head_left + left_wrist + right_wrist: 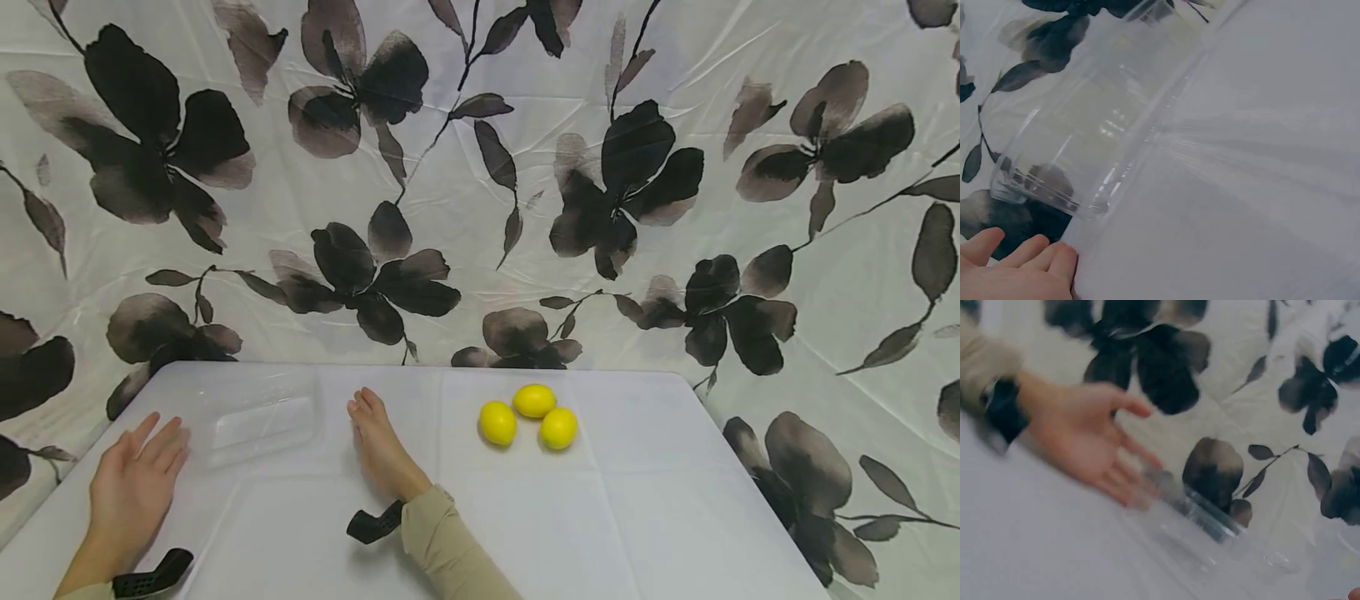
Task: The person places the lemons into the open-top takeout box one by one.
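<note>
Background: white cloth printed with dark grey flowers and leaves, behind the container.
Surface: flat white table under the container, faint creases across it.
Container: clear, rectangular, thin-looking plastic container, between the two hands, near the table's far edge. Glare and transparency stop me telling which way up it lies.
Lemons: three yellow, oval lemons, tight cluster, well right of the container, past the right hand.
Edge risk: in my judgement, an uneven push could slide the container over the far edge, since it sits so close.
Plastic risk: a hard squeeze from both sides would probably bow the walls and let it slip.
Lemon risk: a wide swing of the beige right sleeve, right of the container, could set the lemons rolling; they look round and loose.
Left grip: bare left hand, just left of the container, fingers nearly straight, grasping nothing; I see a gap to the plastic in the left wrist view.
Right grip: bare right hand, just right of the container, fingers extended, grasping nothing. In the right wrist view its fingertips blur over the container's end; I can't tell if they touch.
</note>
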### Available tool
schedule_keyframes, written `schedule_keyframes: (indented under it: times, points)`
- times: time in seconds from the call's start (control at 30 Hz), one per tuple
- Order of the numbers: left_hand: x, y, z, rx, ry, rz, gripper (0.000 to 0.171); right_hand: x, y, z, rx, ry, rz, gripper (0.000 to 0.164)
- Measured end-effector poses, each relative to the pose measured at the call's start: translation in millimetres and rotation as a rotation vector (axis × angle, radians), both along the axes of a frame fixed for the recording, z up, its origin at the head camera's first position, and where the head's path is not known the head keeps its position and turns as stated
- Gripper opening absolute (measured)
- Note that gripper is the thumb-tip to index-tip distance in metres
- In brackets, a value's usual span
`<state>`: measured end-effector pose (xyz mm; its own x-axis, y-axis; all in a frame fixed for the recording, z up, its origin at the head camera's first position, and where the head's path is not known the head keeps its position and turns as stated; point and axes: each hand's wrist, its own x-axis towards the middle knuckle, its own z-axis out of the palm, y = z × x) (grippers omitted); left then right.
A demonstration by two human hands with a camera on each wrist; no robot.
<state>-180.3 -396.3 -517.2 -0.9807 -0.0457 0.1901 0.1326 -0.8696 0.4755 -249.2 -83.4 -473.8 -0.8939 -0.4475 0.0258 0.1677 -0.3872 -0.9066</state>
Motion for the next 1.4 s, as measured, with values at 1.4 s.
schedule_keyframes:
  times: [1.4]
  points:
    - [2.3, 15, 2.4, -0.638, 0.036, 0.093, 0.054, 18.3, -20, -28.2, -0.049, 0.113, 0.12, 0.061]
